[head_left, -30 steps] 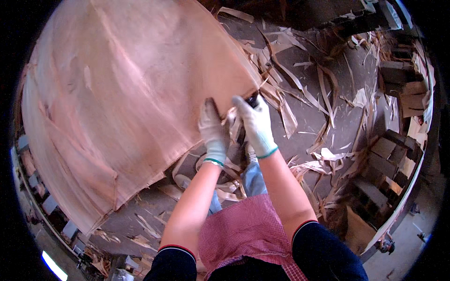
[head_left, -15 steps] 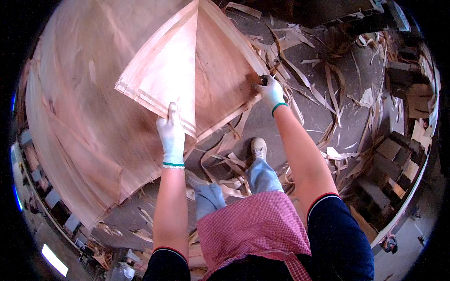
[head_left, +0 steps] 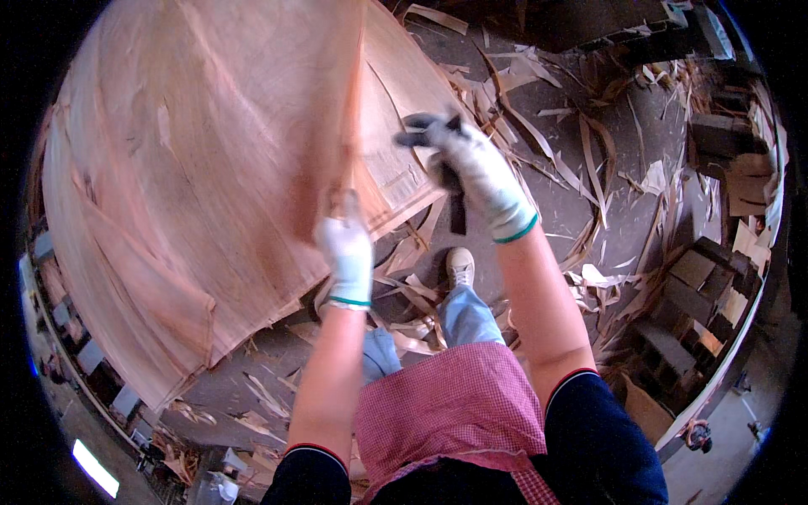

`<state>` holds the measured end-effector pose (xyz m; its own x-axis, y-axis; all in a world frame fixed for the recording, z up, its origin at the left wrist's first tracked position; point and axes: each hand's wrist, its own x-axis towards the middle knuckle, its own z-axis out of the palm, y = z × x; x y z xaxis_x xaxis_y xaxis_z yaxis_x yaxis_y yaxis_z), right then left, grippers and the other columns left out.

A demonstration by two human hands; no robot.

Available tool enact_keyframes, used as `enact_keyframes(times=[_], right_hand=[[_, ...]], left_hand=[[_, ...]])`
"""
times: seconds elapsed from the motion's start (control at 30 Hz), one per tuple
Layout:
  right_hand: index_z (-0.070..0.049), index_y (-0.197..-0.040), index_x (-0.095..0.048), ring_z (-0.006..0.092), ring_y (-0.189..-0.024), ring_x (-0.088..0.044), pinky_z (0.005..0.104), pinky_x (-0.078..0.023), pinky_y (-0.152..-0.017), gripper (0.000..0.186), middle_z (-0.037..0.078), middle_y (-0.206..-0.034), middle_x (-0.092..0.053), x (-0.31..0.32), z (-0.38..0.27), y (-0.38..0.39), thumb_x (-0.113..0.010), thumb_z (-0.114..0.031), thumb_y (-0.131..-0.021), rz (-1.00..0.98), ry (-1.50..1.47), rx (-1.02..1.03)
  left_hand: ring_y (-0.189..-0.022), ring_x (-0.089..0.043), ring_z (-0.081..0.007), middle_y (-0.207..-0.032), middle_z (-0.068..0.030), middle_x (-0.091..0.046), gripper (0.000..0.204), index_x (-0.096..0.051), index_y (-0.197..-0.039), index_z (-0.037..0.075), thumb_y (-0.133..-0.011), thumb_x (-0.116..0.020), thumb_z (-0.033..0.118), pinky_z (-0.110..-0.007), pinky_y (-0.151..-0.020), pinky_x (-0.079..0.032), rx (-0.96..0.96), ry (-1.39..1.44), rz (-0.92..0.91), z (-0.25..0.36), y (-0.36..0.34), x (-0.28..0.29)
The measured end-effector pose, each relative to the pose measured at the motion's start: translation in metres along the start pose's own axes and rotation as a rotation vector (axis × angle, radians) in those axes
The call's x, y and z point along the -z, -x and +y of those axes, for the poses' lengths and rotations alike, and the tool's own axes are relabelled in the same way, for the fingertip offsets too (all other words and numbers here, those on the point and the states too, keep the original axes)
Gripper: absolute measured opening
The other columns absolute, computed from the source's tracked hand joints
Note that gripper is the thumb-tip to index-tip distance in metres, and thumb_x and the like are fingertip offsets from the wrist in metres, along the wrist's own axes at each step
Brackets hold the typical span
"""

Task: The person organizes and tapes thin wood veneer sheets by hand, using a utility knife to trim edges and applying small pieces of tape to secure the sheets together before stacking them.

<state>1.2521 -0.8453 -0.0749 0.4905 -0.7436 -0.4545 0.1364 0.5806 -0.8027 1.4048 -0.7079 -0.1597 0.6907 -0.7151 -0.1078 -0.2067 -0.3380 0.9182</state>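
A large stack of thin wood veneer sheets [head_left: 202, 194] spreads across the left and centre. My left hand [head_left: 345, 252], in a white knit glove with a green cuff, pinches the near edge of a lifted veneer sheet [head_left: 352, 109], which stands up steeply and is blurred. To its right, my gloved right hand [head_left: 484, 181] is raised over the right edge of the stack. Its fingers close around a dark, blurred tool [head_left: 458, 215], whose kind I cannot make out. A pale veneer surface [head_left: 396, 160] with a dark split shows between my hands.
Curled veneer strips [head_left: 598, 160] litter the dark floor to the right and around my shoe [head_left: 460, 265]. Dark hollow blocks [head_left: 665, 345] line the right side. A dark bulky structure [head_left: 555, 25] stands at the far right.
The folded-over veneer corner has swung upright as my left hand moved right and slightly down. My right hand has left the sheet's edge and moved inward, the dark tool in it.
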Motion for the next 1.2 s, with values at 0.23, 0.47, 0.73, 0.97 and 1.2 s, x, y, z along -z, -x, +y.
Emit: enact_keyframes(times=[0.23,0.47,0.73,0.97,1.2], right_hand=[[-0.007,-0.085,-0.066,0.0099,-0.054,-0.045,0.0265,-0.033,-0.049,0.018,-0.001,-0.066,-0.056,0.141,0.126,-0.050,-0.068,-0.025,-0.083,0.707,0.268,-0.085],[-0.003,-0.088,-0.067,0.0158,-0.062,-0.047,0.0332,-0.037,-0.056,0.031,0.004,-0.073,-0.058,0.108,0.119,-0.065,-0.070,-0.031,-0.077,0.738,0.304,-0.293],[-0.007,-0.080,-0.064,0.0135,-0.053,-0.048,0.0291,-0.035,-0.047,0.023,0.003,-0.067,-0.056,0.132,0.150,-0.050,-0.065,-0.030,-0.081,0.748,0.199,-0.237],[-0.009,-0.073,-0.063,0.0133,-0.048,-0.045,0.0275,-0.032,-0.044,0.018,0.002,-0.062,-0.054,0.122,0.133,-0.064,-0.066,-0.024,-0.081,0.794,0.073,-0.263],[0.000,-0.101,-0.064,0.0201,-0.067,-0.059,0.0308,-0.046,-0.059,0.022,0.010,-0.079,-0.061,0.211,0.160,-0.088,-0.064,-0.014,-0.083,0.922,0.227,-0.180]], left_hand=[[-0.055,-0.039,-0.0069,-0.064,0.0056,-0.045,0.023,-0.067,-0.087,0.001,-0.090,-0.064,0.024,-0.026,-0.047,-0.030,0.256,0.051,0.048,0.062,-0.062,0.102],[-0.069,-0.055,-0.0125,-0.076,-0.0090,-0.064,0.035,-0.069,-0.094,-0.008,-0.090,-0.065,0.026,-0.029,-0.065,-0.045,0.020,-0.247,0.339,0.159,-0.054,0.179],[-0.119,-0.048,-0.0254,-0.131,-0.0210,-0.050,0.059,-0.043,-0.130,-0.014,-0.092,-0.060,0.028,-0.037,-0.102,-0.035,0.012,-0.297,0.524,0.166,-0.027,0.253],[-0.113,-0.052,-0.0266,-0.126,-0.0203,-0.054,0.050,-0.048,-0.122,-0.016,-0.094,-0.058,0.024,-0.036,-0.100,-0.038,0.059,-0.263,0.569,0.164,-0.011,0.290],[-0.104,-0.057,-0.0218,-0.114,-0.0166,-0.062,0.046,-0.060,-0.111,-0.013,-0.095,-0.057,0.029,-0.035,-0.091,-0.043,0.043,-0.200,0.661,0.203,-0.013,0.273]])
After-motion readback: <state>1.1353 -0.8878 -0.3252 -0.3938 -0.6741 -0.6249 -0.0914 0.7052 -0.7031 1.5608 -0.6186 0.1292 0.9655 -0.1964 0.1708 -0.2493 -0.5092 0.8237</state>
